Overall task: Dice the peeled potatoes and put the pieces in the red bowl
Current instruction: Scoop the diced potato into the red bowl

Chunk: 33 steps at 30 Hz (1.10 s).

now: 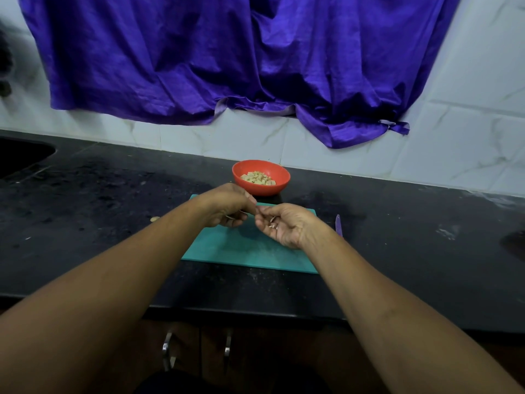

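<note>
Head view: above the teal cutting board (250, 251), the right hand (284, 226) lies palm-up and relaxed, with pale potato bits (272, 225) on its fingers. The left hand (227, 206) touches it with curled fingertips; whether they pinch anything is unclear. The red bowl (264, 189) of diced potato (258, 177) stands behind the board, near the counter (113, 194) back edge.

Both hands meet above a teal cutting board (244, 251) on a black counter (397, 223); the left hand (227, 209) is knuckles-up, its curled fingertips touching those of the right hand (285, 227), which lies palm-up with small pale bits (272, 225) stuck to its loosely bent fingers; whether the left hand pinches anything is unclear. Just behind the board sits the red bowl (264, 191) with diced potato pieces (257, 177) in it; a purple knife (338, 224) lies beside the board's right edge; a pale scrap (154, 219) rests on the counter to the left. A purple cloth (227, 52) hangs over the white tiled wall (468, 123); a dark sink (20, 155) shows at far left.
</note>
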Tool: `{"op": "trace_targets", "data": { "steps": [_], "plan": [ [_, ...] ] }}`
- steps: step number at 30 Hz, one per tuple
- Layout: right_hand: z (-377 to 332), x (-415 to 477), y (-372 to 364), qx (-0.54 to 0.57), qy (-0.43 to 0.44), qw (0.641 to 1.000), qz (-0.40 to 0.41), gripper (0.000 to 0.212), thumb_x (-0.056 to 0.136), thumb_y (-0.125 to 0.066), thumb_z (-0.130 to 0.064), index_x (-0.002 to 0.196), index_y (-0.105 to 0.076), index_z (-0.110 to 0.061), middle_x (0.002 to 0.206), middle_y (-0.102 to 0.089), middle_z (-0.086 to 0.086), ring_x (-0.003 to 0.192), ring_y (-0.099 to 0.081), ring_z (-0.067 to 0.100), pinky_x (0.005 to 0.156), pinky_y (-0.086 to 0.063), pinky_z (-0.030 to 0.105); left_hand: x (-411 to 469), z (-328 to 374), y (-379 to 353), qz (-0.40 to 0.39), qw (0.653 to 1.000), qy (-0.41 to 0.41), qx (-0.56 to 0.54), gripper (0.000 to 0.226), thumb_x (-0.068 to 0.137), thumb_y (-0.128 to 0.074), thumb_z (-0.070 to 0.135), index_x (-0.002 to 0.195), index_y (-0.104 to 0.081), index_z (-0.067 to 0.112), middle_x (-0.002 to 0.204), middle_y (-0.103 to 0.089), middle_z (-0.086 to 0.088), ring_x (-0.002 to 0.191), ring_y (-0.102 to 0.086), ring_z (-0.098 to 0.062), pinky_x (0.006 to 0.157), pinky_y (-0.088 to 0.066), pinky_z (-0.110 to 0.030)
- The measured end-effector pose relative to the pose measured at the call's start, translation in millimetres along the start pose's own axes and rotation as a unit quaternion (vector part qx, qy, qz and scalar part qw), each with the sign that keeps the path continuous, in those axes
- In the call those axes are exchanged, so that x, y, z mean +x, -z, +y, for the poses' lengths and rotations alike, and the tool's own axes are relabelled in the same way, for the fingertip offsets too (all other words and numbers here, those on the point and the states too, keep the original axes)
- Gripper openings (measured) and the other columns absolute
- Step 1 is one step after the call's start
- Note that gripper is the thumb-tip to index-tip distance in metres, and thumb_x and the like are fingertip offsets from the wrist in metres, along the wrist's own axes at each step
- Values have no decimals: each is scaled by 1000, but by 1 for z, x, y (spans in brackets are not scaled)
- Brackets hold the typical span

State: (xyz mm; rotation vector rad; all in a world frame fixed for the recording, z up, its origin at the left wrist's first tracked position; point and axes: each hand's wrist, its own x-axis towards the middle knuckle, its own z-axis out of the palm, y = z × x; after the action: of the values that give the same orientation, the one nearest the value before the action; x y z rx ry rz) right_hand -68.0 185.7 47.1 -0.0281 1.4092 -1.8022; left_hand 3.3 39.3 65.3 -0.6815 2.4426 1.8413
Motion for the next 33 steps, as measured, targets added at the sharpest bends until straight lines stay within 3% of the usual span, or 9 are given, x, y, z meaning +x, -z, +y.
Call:
{"op": "trace_targets", "data": {
  "steps": [3, 7, 10, 14, 20, 26, 29, 33],
  "plan": [
    [-2, 4, 0, -1, -3, 1000, 20, 11, 101, -57, -1, 101, -67, 5, 77, -68, 11, 69, -64, 14, 52, -59, 24, 0, -3, 0, -1, 1000, -10, -3, 13, 89, -74, 4, 95, -69, 15, 78, -65, -2, 67, -58, -12, 59, -52, -25],
    [-5, 6, 1, 8, -13, 1000, 26, 24, 106, -51, -14, 93, -65, 0, 70, -70, 11, 72, -63, 19, 57, -59, 30, 3, -5, -2, 1, 1000, -25, 1, 10, 91, -73, 8, 98, -71, 14, 81, -66, -2, 69, -58, -12, 60, -51, -25],
    [-18, 12, 2, 33, -7, 998, 46, 29, 108, -49, -21, 99, -64, 2, 84, -66, 16, 77, -65, 24, 65, -59, 35, 10, -6, -2, 17, 999, -38, -11, 11, 91, -73, 9, 101, -70, 12, 85, -66, -3, 71, -59, -13, 59, -50, -25],
    [-54, 30, 4, 27, 47, 995, 89, 36, 109, -45, -27, 107, -60, 6, 99, -62, 23, 83, -69, 32, 62, -63, 41, 22, -14, 4, 50, 998, -47, -15, 8, 94, -70, 7, 101, -69, 10, 86, -64, -7, 70, -57, -15, 56, -48, -25],
    [-106, 65, -3, 4, 87, 993, 85, 56, 106, -47, -45, 130, -53, 5, 119, -59, 25, 106, -64, 39, 88, -58, 48, 43, -26, 17, 41, 997, -62, 29, 9, 94, -64, -1, 96, -68, 7, 74, -61, -5, 66, -53, -14, 53, -44, -25],
    [-124, 98, -18, -75, 156, 983, 60, 92, 96, -40, -75, 151, -42, -1, 151, -47, 25, 140, -45, 41, 118, -36, 52, 64, -31, 25, 37, 996, -73, 42, 6, 95, -67, 6, 101, -68, 6, 80, -62, -9, 67, -54, -14, 55, -45, -24],
    [-125, 110, -23, -194, 156, 967, 47, 101, 91, -30, -83, 151, -42, -2, 153, -45, 23, 146, -38, 38, 123, -25, 52, 70, -37, 27, 46, 995, -80, 37, 4, 95, -68, 8, 98, -69, 10, 83, -64, -8, 73, -56, -15, 60, -47, -26],
    [-124, 120, -23, -312, 159, 936, 24, 101, 94, -23, -82, 145, -50, 1, 155, -44, 19, 147, -37, 32, 124, -22, 48, 74, -45, 29, 50, 994, -82, 42, 4, 95, -68, 11, 99, -70, 12, 87, -67, -5, 79, -60, -14, 67, -51, -28]
  ]
}}
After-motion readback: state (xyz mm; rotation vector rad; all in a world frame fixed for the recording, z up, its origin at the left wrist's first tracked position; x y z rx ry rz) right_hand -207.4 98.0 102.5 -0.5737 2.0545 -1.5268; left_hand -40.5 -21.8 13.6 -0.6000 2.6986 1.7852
